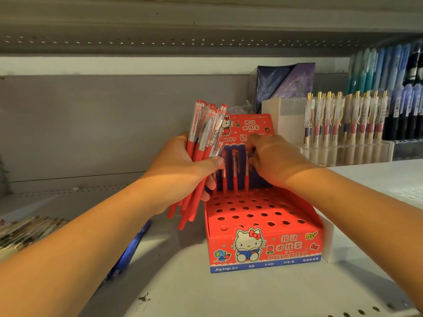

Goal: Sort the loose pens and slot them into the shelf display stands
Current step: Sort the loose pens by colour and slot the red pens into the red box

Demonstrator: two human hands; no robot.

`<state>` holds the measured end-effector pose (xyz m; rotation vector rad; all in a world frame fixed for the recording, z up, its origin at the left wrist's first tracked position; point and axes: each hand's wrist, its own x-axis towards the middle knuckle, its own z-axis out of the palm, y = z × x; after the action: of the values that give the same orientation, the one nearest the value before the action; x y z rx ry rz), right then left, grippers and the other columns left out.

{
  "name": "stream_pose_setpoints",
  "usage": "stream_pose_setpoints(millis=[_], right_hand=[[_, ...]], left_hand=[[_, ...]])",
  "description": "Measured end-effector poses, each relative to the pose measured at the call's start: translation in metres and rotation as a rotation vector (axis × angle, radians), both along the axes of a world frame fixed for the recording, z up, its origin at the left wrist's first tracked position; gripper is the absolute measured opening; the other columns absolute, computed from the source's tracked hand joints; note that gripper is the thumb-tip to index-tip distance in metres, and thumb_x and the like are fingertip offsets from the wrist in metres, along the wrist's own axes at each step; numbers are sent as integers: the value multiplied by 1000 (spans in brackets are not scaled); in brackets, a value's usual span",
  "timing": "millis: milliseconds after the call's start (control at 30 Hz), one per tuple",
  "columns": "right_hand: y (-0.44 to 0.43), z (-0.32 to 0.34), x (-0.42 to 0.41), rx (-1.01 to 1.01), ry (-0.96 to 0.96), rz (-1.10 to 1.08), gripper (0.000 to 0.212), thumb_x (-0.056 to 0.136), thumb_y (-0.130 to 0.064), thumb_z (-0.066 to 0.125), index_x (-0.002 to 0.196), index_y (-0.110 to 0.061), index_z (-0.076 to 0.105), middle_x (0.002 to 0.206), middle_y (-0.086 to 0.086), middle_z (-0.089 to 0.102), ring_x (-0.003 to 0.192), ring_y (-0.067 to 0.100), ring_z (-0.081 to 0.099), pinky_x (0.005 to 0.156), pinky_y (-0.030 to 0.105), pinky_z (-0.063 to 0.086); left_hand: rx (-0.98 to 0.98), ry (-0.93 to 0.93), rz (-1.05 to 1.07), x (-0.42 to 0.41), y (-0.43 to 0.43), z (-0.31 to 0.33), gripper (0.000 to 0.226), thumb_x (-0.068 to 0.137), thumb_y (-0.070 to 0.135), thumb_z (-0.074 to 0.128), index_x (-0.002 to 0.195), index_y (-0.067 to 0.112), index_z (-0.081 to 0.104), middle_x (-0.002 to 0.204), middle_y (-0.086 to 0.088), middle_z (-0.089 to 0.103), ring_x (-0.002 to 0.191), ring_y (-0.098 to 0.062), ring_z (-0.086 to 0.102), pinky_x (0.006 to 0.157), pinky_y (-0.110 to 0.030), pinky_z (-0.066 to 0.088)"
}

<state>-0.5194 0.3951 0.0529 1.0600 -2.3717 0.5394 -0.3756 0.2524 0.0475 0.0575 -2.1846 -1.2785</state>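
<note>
A red Hello Kitty display stand (263, 243) sits on the white shelf, its sloped top full of round holes. A few red pens (235, 172) stand upright in its back row. My left hand (183, 170) grips a bundle of red pens (206, 138) with clear caps, held upright just left of the stand. My right hand (272, 161) reaches over the back row, and its fingertips pinch the top of a red pen standing there, partly hidden by the fingers.
A blue pen (130, 250) lies on the shelf at the left, near a heap of pale pens (25, 232). At the right, a clear rack (343, 152) holds gold-clipped pens, with blue and dark pens behind. A purple box (286, 81) stands at the back.
</note>
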Motion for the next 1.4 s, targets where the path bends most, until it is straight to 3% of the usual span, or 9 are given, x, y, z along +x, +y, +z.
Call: stream_pose_setpoints(millis=[200,300,367,433,767,867,1100,1233,1400], right_hand=[[0,3,-1,-85,104,80,35,91,-17,59,126,-18,57,122,6,56,112,23,53,98,39,46],[-3,10,10,-463,-341,477,26,87,-5,65,102,-26,66,94,-6,68,82,8,63,76,29,51],[-5,11,17,-586,-628,721,26,88,-1,66,98,-26,68,90,-3,72,79,11,68,67,27,55],[-6,10,21,-600,-722,839,22,89,-2,66,101,-20,68,89,0,74,80,15,71,65,25,57],[-5,12,27,-749,-826,840,14,88,8,61,89,-5,67,74,7,70,69,19,71,68,35,61],[2,20,23,-833,-772,754,15,91,5,60,91,-7,68,84,10,69,75,20,72,65,37,61],[7,22,7,-625,-236,338,19,93,1,60,92,-17,69,87,-8,63,75,1,65,66,20,58],[7,18,3,-532,-94,237,16,93,-4,62,93,-19,66,91,-4,62,88,15,64,84,36,57],[8,17,2,-502,-39,212,13,93,-5,63,92,-18,66,95,-2,62,83,11,62,82,36,58]], left_hand=[[23,39,18,-1,0,1,11,91,18,68,91,24,59,58,-10,68,44,-26,63,44,-29,52],[67,66,-1,-1,0,2,13,90,16,69,92,24,59,57,-10,67,44,-25,63,45,-30,52],[86,51,-25,0,2,2,11,91,15,68,95,22,60,57,-11,67,43,-25,62,44,-28,51],[93,27,-59,1,4,1,9,92,17,67,98,19,61,60,-12,69,45,-26,65,44,-28,52],[256,60,-115,1,8,2,16,91,15,68,104,10,62,73,-12,73,66,-27,74,50,-38,57],[247,84,-52,0,5,3,13,91,13,68,102,12,60,69,-6,72,63,-26,73,48,-38,57],[145,69,34,0,2,3,12,92,14,67,92,20,57,54,-4,67,45,-21,65,43,-30,53],[113,52,15,0,3,2,11,91,15,68,94,19,58,53,-7,64,45,-23,64,44,-30,53],[79,33,23,-1,1,2,11,89,19,70,90,21,59,53,-7,65,42,-22,63,42,-27,51]])
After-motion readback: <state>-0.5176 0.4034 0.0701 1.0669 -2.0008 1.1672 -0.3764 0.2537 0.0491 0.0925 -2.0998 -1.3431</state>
